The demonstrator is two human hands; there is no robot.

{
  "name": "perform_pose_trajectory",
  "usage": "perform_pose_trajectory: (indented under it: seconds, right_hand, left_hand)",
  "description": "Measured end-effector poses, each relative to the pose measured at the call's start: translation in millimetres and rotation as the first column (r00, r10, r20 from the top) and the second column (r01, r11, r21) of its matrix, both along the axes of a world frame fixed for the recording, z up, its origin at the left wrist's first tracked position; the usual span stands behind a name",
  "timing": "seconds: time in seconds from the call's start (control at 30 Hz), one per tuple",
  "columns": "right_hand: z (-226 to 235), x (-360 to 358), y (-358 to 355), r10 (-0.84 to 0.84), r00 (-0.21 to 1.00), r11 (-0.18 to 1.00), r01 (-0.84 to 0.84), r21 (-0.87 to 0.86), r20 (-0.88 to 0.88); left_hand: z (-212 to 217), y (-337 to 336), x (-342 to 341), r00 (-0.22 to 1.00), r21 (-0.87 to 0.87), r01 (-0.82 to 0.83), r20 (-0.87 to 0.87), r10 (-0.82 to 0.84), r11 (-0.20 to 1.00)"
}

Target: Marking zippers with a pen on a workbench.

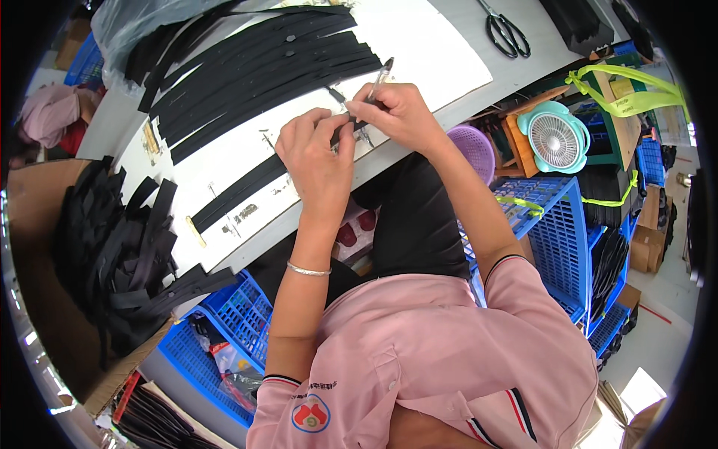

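Note:
A single black fabric strip (243, 193) lies along the near side of a white board (224, 153) and runs beneath my left hand (318, 150). The thumb and fingers of that hand are pinched together at the strip's right end, partly hiding it. My right hand (396, 114) is closed around a clear pen (386, 69), whose upper end sticks up past the fingers. Its fingertips meet the left ones over the strip's end. Just beyond both hands, several black strips (262, 82) lie side by side on the board, with small dark round pieces on top.
Black-handled scissors (508, 36) lie at the far right of the table. A cardboard box (45, 217) heaped with black strips (112, 239) stands at left. Blue crates (561, 239), a purple basket (471, 150) and a turquoise fan (555, 137) are at right. A person (52, 112) sits far left.

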State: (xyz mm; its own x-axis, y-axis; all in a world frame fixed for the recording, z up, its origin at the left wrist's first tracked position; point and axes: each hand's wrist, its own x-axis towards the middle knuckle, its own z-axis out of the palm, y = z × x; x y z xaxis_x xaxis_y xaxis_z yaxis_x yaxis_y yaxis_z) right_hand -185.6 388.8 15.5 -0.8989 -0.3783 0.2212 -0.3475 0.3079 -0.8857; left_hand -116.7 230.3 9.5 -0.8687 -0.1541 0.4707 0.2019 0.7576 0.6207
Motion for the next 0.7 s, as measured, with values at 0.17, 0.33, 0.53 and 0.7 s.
perform_pose_trajectory:
  seconds: [0.17, 0.33, 0.53, 0.7]
  right_hand:
    - [-3, -3, 8, 0.048, 0.991, 0.998, -0.042, 0.045, -0.124]
    - [-21, -15, 6, 0.087, 0.97, 0.987, -0.053, 0.152, -0.228]
    - [-21, -7, -3, -0.028, 0.977, 0.987, -0.006, -0.161, -0.209]
    - [-12, -2, 8, -0.112, 0.982, 0.985, 0.091, -0.144, -0.151]
  left_hand:
    - [2, 4, -4, 0.999, 0.007, 0.024, -0.03, -0.024, 1.0]
    - [-9, -4, -13, 0.99, -0.064, 0.12, -0.07, -0.125, 0.991]
    - [-17, -34, -1, 0.967, -0.347, 0.181, 0.233, -0.102, 0.92]
    - [-10, -43, -62, 0.936, -0.393, 0.277, 0.315, -0.155, 0.877]
